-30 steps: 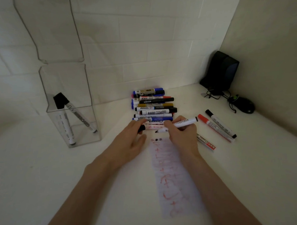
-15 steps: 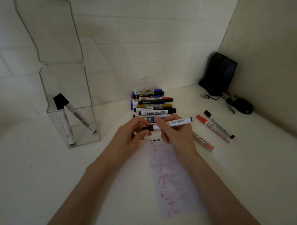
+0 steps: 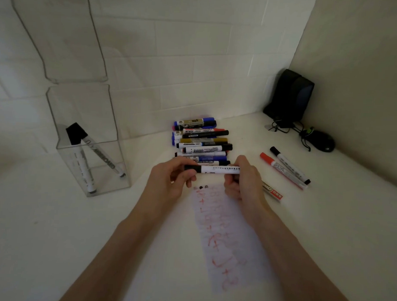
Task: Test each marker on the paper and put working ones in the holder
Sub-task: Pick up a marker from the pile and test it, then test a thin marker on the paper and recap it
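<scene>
Gripping black-capped white marker (image 3: 219, 169): left hand (image 3: 169, 179) on cap, right hand (image 3: 245, 181) on barrel. Two white markers (image 3: 103, 161) already in clear acrylic holder (image 3: 82, 110); stacked marker pile (image 3: 202, 148) likely untested.

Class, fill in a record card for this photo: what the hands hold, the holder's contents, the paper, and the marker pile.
Held marker: white barrel, black cap; left hand grips cap end, right hand grips barrel
Holder: two markers leaning inside
Paper: red scribbles, black marks at top
Pile: stacked markers behind the hands
</scene>
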`<state>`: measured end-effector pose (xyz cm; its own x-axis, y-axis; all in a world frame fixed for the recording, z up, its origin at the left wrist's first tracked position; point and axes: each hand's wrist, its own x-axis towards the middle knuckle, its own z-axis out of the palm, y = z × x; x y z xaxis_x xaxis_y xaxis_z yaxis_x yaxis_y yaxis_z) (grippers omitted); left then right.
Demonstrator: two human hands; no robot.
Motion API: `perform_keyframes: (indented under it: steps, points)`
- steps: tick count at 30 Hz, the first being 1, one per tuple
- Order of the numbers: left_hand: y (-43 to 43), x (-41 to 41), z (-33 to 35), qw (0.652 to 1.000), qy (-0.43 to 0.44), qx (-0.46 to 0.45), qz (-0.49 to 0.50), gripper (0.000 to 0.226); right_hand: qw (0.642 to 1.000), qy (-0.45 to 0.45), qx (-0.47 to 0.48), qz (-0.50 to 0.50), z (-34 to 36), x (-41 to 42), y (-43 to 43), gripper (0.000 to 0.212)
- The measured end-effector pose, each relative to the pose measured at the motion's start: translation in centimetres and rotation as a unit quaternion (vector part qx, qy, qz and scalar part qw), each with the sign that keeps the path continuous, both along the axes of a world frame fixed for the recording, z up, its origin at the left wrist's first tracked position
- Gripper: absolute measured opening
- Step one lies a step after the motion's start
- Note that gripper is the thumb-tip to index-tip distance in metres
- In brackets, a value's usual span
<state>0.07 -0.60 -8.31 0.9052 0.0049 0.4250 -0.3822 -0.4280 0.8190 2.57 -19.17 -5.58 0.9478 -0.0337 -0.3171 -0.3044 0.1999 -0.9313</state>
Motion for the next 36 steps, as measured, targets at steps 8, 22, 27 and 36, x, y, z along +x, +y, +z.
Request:
perform_keyframes:
  steps: [8, 22, 27, 36]
  points:
    - [0.0, -0.2, -0.4, 1.000, 0.008, 0.005, -0.009, 0.017, 0.998, -0.037, -0.034, 0.038, -0.9, 0.1, -0.5, 0.025]
    - [0.9, 1.1, -1.3, 0.981, -0.055, 0.143, 0.122, 0.029, 0.919, -0.236, -0.314, -0.010, 0.6, 1.6, -5.5, 0.011]
    - [1.5, 1.7, -2.8, 0.933, -0.074, 0.312, 0.162, 0.025, 0.856, -0.198, -0.453, -0.150, -0.6, 2.8, -8.8, 0.016]
    - [1.1, 1.6, -2.3, 0.938, -0.054, 0.315, 0.134, 0.012, 0.728, -0.117, -0.663, -0.127, -1.8, 2.7, -9.5, 0.030]
